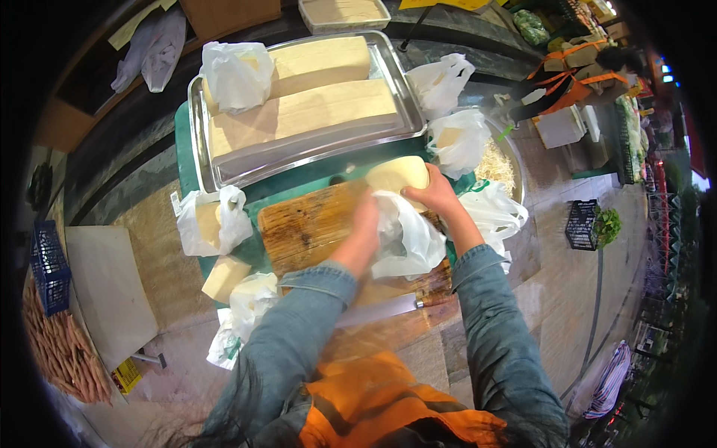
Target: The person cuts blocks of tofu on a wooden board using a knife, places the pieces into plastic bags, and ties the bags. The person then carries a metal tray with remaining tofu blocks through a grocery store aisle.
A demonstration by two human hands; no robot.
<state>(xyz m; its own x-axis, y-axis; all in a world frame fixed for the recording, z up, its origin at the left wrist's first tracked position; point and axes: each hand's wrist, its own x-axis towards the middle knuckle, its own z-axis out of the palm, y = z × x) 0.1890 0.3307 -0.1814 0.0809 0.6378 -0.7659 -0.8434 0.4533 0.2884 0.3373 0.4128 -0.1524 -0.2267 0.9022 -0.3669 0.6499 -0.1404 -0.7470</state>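
Observation:
My right hand [434, 193] grips a cut pale yellow food block [399, 175], thumb over its near side. A white plastic bag [411, 241] hangs just below the block, between my hands. My left hand [363, 227] is motion-blurred beside the bag and the block's left edge; whether its fingers hold either is unclear. Beneath them lies a worn wooden cutting board [305, 224]. A wide-bladed knife [386, 311] with a wooden handle rests along the board's near side. Beyond it, a metal tray [322, 147] carries long pale yellow blocks [305, 115].
Bagged blocks [214, 221] stand left of the board, near a bare block [226, 278]. More white bags [458, 143] line the right side. A basin of pale shreds [496, 168] sits beyond them. A person in an orange apron [577, 89] is at far right.

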